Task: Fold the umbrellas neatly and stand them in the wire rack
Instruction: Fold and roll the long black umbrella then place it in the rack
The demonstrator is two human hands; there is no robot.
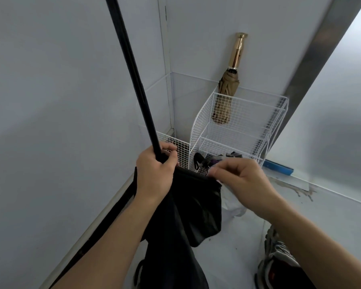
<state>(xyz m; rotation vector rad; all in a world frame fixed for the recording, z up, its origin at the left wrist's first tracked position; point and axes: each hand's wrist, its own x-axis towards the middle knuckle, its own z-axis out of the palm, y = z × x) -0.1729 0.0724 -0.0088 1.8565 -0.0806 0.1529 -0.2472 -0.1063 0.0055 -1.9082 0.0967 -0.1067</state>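
Black umbrella (pixel 186 215), the biggest thing before us, lies on a steep slant: its rod (pixel 131 69) runs up and to the left out of view, while the loose cloth (pixel 198 205) hangs down between our forearms. Beyond it in the corner stands the white wire rack (pixel 248 113), to the right of both hands and further off, so we judge the rod must swing upright before it can go in. The top tier holds a tan umbrella (pixel 225 94) with a gold handle, upright against the wall. The bottom tier holds what looks like a small dark folded umbrella (pixel 213 160), half hidden. Our left hand (pixel 154 172) is wrapped round the rod where the cloth begins. Our right hand (pixel 242 178), the nearer to the rack, pinches the cloth's upper edge with fingers drawn close.
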